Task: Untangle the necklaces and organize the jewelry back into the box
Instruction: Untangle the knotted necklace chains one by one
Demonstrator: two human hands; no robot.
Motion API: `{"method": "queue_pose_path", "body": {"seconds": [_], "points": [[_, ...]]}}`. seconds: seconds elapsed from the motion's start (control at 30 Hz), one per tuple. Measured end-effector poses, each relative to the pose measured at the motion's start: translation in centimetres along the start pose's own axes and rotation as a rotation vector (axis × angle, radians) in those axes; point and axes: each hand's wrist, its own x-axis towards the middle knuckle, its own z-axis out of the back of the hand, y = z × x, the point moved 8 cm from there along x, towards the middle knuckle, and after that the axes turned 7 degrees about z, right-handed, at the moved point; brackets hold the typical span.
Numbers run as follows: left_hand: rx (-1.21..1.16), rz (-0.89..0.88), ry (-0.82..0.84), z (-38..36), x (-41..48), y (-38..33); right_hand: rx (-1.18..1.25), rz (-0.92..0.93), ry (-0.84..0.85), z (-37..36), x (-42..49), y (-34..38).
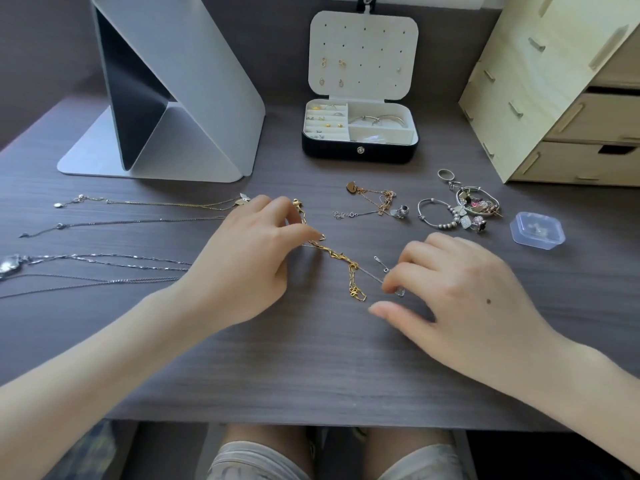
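Your left hand (249, 258) pinches the gold chain (341, 259), your right hand (464, 289) the silver chain (370, 274) crossing it. The other necklaces (138, 221) lie straightened; none is in the box (360, 155) yet.

My only camera rides on my head, wide-angle, facing forward and down, close over the desk (311, 368). The open jewelry box (329, 150) sits at upper centre of frame; my lap (256, 459) fills the bottom edge.

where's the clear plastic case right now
Head view: the clear plastic case sits far right on the desk, beside the charm bracelets, near the wooden drawers.
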Motion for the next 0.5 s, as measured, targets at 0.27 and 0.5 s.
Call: {"method": "queue_pose_path", "body": {"seconds": [0.27, 0.5], "points": [[-0.088, -0.064, 0.021, 0.4, -1.2, -1.5, 0.197, -0.134, 0.116, -3.4, 1.8, 0.5], [-0.098, -0.091, 0.073, -0.4, -1.2, -2.1, 0.486, -0.247, 0.148, -1.7, 2.3, -2.7]]}}
